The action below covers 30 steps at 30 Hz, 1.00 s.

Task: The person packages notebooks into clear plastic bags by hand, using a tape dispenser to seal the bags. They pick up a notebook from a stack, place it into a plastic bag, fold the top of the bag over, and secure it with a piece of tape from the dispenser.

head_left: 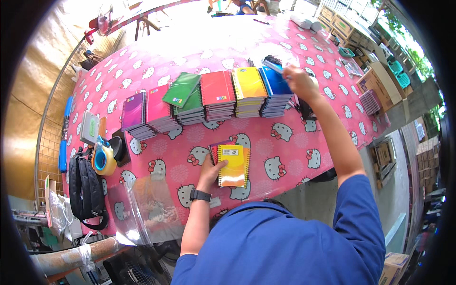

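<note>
A yellow spiral notebook (232, 172) lies on top of a small bundle near the middle of the desk's near edge, with red and purple covers showing at its left side; whether the bundle touches the desk (256, 137) cannot be told. The left hand (212, 168) grasps it from the left, thumb across the yellow cover, a dark watch (200, 195) on the wrist. The right hand (301, 81) reaches farther in and grips a blue notebook (272, 65), tilted up over the blue stack (276, 85). From there a row of stacks runs toward the desk's left edge: yellow (250, 84), red (217, 89), green (182, 90), pink (158, 100) and purple (134, 108), the top green notebook lying askew. Toward the left edge sit a roll of tape (105, 160) and, nearer the near left corner, a black bag (86, 185). Clear plastic (142, 205) lies along the near edge, right of the bag. By the right edge stands an open cardboard box (380, 85).
</note>
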### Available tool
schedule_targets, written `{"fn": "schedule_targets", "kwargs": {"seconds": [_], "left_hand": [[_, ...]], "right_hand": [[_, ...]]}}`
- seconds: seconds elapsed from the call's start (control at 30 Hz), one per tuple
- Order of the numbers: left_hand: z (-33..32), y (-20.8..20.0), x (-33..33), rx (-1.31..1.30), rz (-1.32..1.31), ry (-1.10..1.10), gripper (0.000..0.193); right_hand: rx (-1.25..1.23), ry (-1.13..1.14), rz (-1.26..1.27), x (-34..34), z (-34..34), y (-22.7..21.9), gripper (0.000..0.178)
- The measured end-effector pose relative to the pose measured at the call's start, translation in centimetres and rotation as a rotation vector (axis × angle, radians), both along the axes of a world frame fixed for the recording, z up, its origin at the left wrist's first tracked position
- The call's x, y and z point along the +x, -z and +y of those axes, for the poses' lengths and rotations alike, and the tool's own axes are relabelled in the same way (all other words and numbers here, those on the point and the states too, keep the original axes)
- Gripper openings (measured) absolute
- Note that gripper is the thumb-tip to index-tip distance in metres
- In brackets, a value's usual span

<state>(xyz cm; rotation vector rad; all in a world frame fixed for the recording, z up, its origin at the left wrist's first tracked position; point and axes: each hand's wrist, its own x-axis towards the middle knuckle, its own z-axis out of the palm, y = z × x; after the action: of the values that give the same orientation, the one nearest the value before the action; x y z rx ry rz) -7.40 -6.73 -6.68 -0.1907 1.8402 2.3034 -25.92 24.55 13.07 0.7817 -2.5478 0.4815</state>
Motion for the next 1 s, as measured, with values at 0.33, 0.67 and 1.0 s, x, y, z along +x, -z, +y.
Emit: {"fn": "schedule_targets", "kwargs": {"seconds": [0.33, 0.67, 1.0], "left_hand": [[-0.1, -3.2, 0.1, 0.301, -0.259, -0.031, 0.062], [1.2, -6.1, 3.1, -0.028, 0.2, 0.037, 0.082], [2.8, -3.0, 2.9, -0.1, 0.287, -0.186, 0.064]], "right_hand": [[-0.064, -0.476, -0.861, 9.0, -12.0, 9.3, 0.03], [-1.156, -0.337, -1.071, 18.3, -10.8, 11.7, 0.079], [-1.038, -0.349, -0.943, 16.9, -13.2, 14.8, 0.081]]}}
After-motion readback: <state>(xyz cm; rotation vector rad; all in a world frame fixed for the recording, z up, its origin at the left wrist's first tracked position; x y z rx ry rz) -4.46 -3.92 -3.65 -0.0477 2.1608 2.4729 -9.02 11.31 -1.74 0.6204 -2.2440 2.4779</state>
